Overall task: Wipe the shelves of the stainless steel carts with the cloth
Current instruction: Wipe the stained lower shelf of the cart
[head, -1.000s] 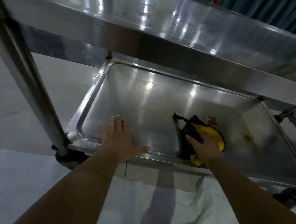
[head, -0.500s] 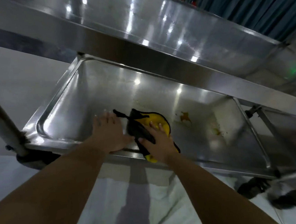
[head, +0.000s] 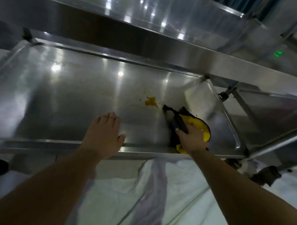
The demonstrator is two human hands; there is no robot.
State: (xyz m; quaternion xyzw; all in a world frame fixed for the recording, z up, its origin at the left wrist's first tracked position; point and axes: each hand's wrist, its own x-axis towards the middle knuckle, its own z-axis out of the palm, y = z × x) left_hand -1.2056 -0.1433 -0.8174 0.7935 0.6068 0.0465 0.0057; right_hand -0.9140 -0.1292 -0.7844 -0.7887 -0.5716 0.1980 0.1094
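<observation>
Lower shelf (head: 60,95) of a stainless steel cart, seen from above beneath the upper shelf (head: 153,21). The left hand (head: 103,136) lies flat on the shelf near its front rim, fingers straight and close together, thumb spread aside. The right hand (head: 192,139) presses a yellow-and-black cloth (head: 197,123) onto the shelf toward its right end, fingers curled over the bunched fabric. An orange-yellow stain (head: 151,102) marks the steel just beside the cloth, up and to its left. White sheeting (head: 179,191) covers the floor below.
</observation>
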